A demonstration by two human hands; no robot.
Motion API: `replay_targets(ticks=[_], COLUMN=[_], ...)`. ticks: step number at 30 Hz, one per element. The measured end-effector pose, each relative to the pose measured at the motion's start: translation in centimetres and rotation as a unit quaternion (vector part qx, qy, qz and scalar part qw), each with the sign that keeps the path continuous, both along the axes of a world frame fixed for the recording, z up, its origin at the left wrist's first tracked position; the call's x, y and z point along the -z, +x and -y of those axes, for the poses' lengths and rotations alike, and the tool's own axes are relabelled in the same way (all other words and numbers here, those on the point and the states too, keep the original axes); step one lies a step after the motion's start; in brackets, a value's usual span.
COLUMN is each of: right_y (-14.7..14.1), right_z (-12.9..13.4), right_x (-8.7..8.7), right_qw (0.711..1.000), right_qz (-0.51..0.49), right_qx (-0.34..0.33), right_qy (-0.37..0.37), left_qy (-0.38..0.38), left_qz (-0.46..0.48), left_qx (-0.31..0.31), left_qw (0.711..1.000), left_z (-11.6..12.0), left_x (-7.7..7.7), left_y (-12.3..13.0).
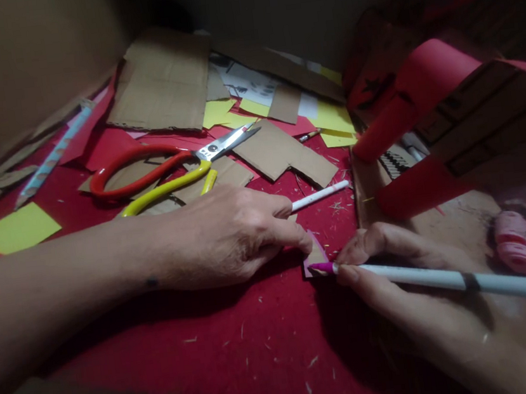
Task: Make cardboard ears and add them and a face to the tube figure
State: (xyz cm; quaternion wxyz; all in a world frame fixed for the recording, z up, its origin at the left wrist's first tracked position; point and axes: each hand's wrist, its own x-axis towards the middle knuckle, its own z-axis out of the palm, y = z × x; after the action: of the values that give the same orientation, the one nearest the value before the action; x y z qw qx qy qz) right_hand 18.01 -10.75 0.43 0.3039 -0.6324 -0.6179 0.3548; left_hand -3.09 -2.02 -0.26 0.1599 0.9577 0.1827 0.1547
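My right hand (398, 282) grips a white felt-tip pen (421, 275) with a magenta tip, its fingers closed near that tip. The tip rests on a small cardboard piece (316, 255) with pink along its edge. My left hand (248, 234) has its fingers curled, and one fingertip presses the same piece from the left. A thin white stick (323, 195) sticks out from behind the left fingers; whether they touch it is hidden. Just beyond the left hand lie scissors (207, 153) with one red and one yellow handle.
Cardboard pieces (160, 85), yellow paper (334, 118) and a pencil stub (309, 135) lie across the red cloth (243, 346). A striped blue-white stick (54, 155) is at left. Red paper tubes (415, 188) and a pink glue-gun-like object (518, 242) stand at right.
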Motion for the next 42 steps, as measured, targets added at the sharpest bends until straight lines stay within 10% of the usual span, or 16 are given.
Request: replay_targets(ticks=[42], right_y=[-0.05], right_z=[0.11], right_x=[-0.20], right_qw=[0.997], right_qz=[-0.056], right_qx=[0.019], right_qy=[-0.050], left_qy=[0.006], left_qz=[-0.016], left_qx=[0.001], left_qw=[1.000], left_z=[0.04], left_x=[-0.22], left_y=[0.03])
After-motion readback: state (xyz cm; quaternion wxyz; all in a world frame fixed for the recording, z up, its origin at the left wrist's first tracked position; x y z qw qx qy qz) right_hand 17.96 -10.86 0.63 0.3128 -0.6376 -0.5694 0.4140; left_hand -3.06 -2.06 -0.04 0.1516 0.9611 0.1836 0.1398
